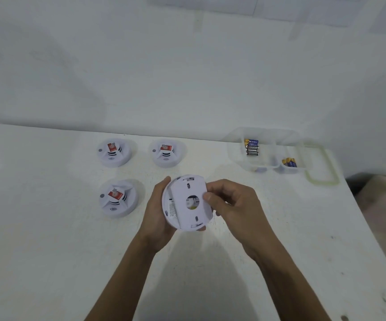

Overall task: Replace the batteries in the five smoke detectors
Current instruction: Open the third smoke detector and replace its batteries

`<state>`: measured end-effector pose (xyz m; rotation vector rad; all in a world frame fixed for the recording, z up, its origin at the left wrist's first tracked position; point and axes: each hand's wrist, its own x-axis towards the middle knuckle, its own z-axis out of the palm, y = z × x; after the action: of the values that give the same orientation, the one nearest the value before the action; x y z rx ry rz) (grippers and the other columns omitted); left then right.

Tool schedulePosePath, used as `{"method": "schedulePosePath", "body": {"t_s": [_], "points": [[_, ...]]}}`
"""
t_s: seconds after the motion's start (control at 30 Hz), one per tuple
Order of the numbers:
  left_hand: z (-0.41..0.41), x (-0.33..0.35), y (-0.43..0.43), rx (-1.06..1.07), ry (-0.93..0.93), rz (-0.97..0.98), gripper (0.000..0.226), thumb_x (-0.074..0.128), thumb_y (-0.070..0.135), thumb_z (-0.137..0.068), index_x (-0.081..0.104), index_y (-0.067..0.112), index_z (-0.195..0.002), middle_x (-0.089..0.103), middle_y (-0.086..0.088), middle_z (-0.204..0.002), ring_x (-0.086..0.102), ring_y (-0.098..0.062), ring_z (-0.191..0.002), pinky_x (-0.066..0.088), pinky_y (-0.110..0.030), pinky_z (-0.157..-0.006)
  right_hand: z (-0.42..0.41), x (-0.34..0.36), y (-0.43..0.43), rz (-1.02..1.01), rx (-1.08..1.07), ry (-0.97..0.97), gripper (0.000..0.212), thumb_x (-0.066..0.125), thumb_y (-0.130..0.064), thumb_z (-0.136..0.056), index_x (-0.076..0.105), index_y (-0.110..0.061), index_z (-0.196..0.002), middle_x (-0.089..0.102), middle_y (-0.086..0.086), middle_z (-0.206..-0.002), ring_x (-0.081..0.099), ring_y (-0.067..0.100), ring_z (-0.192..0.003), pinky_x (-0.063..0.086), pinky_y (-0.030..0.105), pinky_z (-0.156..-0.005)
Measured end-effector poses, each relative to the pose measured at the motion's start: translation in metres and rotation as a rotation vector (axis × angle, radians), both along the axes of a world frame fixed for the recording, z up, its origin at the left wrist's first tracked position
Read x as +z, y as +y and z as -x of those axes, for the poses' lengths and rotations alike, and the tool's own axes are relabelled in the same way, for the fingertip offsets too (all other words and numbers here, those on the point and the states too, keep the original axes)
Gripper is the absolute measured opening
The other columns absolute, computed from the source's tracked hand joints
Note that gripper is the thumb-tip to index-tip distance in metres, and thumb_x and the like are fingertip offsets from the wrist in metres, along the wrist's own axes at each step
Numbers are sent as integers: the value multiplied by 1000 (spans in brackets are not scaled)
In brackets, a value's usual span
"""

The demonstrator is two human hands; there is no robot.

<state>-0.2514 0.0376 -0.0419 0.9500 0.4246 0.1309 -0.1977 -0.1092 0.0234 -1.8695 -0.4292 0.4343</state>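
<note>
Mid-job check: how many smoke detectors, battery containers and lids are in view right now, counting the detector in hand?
Smoke detectors: 4 (3 on the table at and; 1 held)
Clear divided container: 1
Lid: 1
Batteries: in the container, too small to count
Total, batteries aside: 6

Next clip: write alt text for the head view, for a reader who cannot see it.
Two bare hands hold a white smoke detector back-up over a white table, the left hand cupping its edge, the right hand gripping the back plate. Three more detectors sit on the table to the left; a clear divided container with batteries stands far right.
</note>
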Motion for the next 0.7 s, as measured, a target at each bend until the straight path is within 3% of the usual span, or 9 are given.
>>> {"method": "schedulePosePath", "body": {"t_s": [0.17,0.27,0.3,0.37,0.43,0.57,0.63,0.7], "points": [[-3,5,-1,-16,6,-129,49,38,46,-92,56,13,-123,67,-14,-114,58,-41,-108,47,-58,-92,8,1,4,-90,-47,-157,22,58,-10,-92,66,-30,-90,69,-17,-86,63,2,-83,50,11,-69],[-2,5,-2,-59,-11,-119,65,59,49,-83,50,2,-128,60,-26,-118,57,-53,-102,48,-70,-76,6,6,3,-173,-62,-143,19,58,-7,-92,69,-22,-91,70,-11,-86,65,9,-82,53,20,-71],[-2,3,-1,-56,-15,-83,57,57,43,-88,51,0,-126,62,-27,-115,60,-52,-96,51,-66,-68,5,6,1,-196,-71,-121,17,58,-6,-91,69,-19,-92,71,-7,-86,65,11,-81,54,24,-71],[-2,0,2,-37,4,25,38,32,26,-102,56,3,-121,66,-23,-110,65,-47,-88,55,-56,-58,1,5,-3,-232,-93,-70,16,58,-6,-91,70,-16,-92,71,-2,-86,65,18,-82,54,29,-71],[0,-2,5,-59,20,142,48,20,29,-103,62,8,-117,67,-21,-110,65,-46,-85,55,-56,-58,-3,1,-9,-265,-123,-18,16,57,-5,-91,70,-16,-93,72,0,-87,66,21,-83,55,31,-70],[1,-2,7,-140,2,245,63,18,40,-98,77,19,-91,73,-13,-97,70,-36,-80,56,-51,-58,-11,-9,-24,-311,-227,81,17,56,-4,-92,69,-14,-93,72,-1,-89,65,15,-79,52,25,-61],[3,-1,8,-178,-19,274,59,24,47,-93,75,17,-97,71,-15,-103,69,-35,-89,58,-49,-62,-15,-15,-35,-277,-276,56,15,57,-5,-91,69,-13,-93,72,-1,-87,65,13,-76,51,23,-60],[4,-4,12,-225,-57,296,58,43,56,-82,68,13,-112,65,-19,-116,64,-39,-103,57,-48,-67,-19,-23,-45,-190,-312,-5,12,60,-8,-90,70,-14,-92,71,-2,-83,63,11,-72,50,20,-58]]}}
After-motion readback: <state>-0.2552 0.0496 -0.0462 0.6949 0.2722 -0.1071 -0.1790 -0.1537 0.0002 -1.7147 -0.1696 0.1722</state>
